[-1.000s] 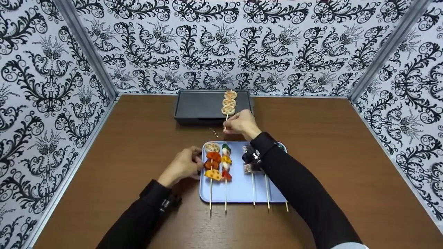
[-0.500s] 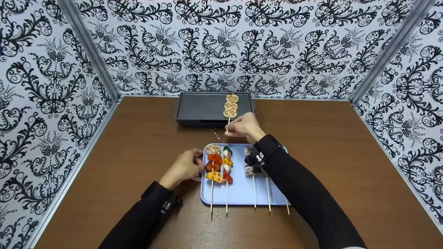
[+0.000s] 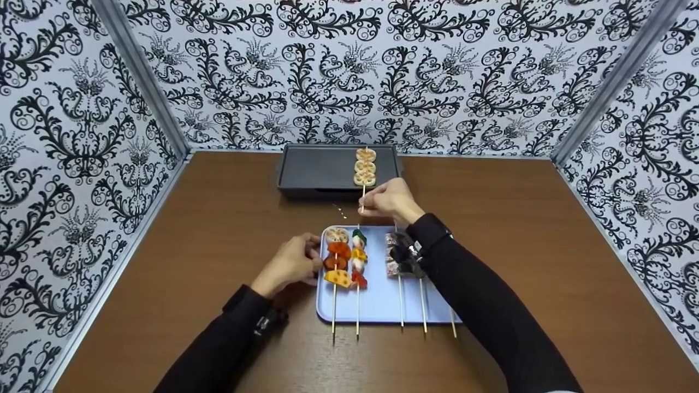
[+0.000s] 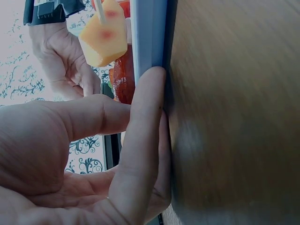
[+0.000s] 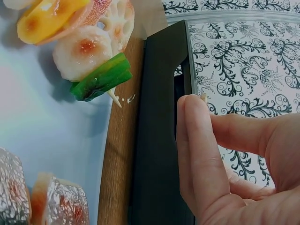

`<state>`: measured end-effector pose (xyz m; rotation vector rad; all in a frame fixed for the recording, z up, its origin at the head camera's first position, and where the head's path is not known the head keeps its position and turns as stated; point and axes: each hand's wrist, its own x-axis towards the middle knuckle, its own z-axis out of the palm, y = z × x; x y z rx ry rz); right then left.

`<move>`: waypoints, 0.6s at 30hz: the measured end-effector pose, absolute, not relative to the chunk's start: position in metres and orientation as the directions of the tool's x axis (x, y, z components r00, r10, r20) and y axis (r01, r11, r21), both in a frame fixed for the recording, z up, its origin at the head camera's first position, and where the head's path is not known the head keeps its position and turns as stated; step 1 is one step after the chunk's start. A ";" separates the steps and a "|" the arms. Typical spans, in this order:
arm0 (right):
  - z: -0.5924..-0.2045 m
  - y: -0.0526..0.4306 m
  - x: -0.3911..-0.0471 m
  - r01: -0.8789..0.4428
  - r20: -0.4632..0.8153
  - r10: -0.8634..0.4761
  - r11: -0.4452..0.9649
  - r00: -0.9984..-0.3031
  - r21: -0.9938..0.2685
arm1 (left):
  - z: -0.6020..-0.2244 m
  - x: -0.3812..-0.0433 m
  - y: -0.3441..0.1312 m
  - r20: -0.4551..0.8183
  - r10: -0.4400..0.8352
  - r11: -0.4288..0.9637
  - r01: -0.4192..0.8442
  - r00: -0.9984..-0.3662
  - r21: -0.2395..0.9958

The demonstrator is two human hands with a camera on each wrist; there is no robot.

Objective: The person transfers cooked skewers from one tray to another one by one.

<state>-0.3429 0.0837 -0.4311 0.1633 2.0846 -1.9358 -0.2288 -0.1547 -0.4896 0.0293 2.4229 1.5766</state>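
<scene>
My right hand [image 3: 390,199] pinches the bare stick end of a lotus root skewer [image 3: 365,167]. Its three browned slices lie along the right side of the dark grill plate [image 3: 317,166]. In the right wrist view only the stick's tip shows above the fingertips [image 5: 194,101]. At the left edge of the pale blue tray [image 3: 377,305], my left hand [image 3: 289,262] holds the rim between thumb and fingers. Close to that hand lie a vegetable skewer [image 3: 337,278] with lotus, orange and yellow pieces, and a mixed skewer [image 3: 358,262] with green, white, yellow and red pieces.
Silvery-skinned fish skewers [image 3: 393,267] lie on the tray's right half, partly hidden by the right forearm. Another stick [image 3: 452,325] pokes out past the tray's front edge. Small pale crumbs [image 3: 341,212] dot the table between tray and grill. Patterned walls [image 3: 349,71] enclose the table.
My right hand has shifted slightly right with the stick, and the lotus root skewer now lies straighter on the grill plate. My left hand stays at the tray. The head view tilted a little.
</scene>
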 end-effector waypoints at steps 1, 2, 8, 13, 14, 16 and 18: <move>-0.431 0.084 -0.342 0.273 -0.283 -0.117 0.091 -0.952 -0.958 | -0.489 -0.229 -0.155 -0.195 0.154 0.413 -0.117 -0.969 0.903; -0.431 0.085 -0.341 0.268 -0.278 -0.122 0.092 -0.953 -0.959 | -0.489 -0.229 -0.154 -0.193 0.154 0.413 -0.114 -0.969 0.904; -0.430 0.086 -0.338 0.253 -0.265 -0.141 0.096 -0.954 -0.963 | -0.490 -0.229 -0.154 -0.194 0.149 0.412 -0.117 -0.970 0.903; -0.428 0.086 -0.333 0.256 -0.264 -0.150 0.076 -0.953 -0.964 | -0.489 -0.229 -0.154 -0.197 0.147 0.415 -0.120 -0.969 0.902; -0.428 0.085 -0.331 0.254 -0.263 -0.151 0.076 -0.953 -0.964 | -0.490 -0.229 -0.154 -0.198 0.148 0.414 -0.121 -0.969 0.902; -0.428 0.085 -0.328 0.249 -0.260 -0.158 0.082 -0.953 -0.965 | -0.490 -0.229 -0.154 -0.197 0.151 0.411 -0.119 -0.969 0.904; -0.428 0.085 -0.324 0.249 -0.260 -0.166 0.083 -0.951 -0.965 | -0.490 -0.229 -0.154 -0.198 0.156 0.408 -0.119 -0.968 0.905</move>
